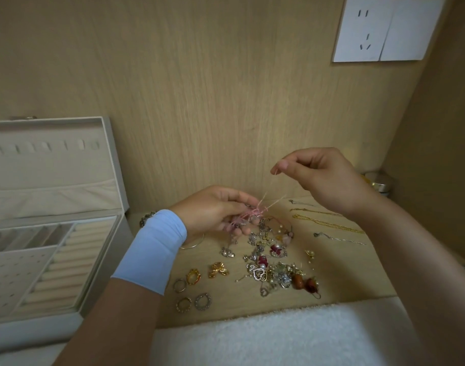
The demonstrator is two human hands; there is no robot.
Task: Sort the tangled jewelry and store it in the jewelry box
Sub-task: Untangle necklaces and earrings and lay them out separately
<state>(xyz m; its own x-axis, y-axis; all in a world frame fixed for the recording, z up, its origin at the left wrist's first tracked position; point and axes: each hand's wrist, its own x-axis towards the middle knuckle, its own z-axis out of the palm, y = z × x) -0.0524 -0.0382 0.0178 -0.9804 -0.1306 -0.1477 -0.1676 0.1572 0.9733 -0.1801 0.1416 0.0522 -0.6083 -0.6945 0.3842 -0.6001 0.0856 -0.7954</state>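
My left hand [215,210], with a pale blue wristband, grips a pink braided cord bracelet [248,216] just above the wooden surface. My right hand [318,175] is raised higher and pinches one thin strand of that cord [272,180] between thumb and forefinger, pulling it taut. Below lies a tangled jewelry heap [268,260] of pendants, pearls and charms. Several rings [191,289] lie to its left, and thin chains [329,223] are laid out at the right. The open beige jewelry box [94,260] stands at the far left, with ring rolls and compartments showing.
A white towel [265,336] covers the near edge of the surface. A small metal tin [379,183] stands at the back right behind my right wrist. A white wall socket [384,30] is on the wooden back panel. A thin bangle [191,244] lies under my left wrist.
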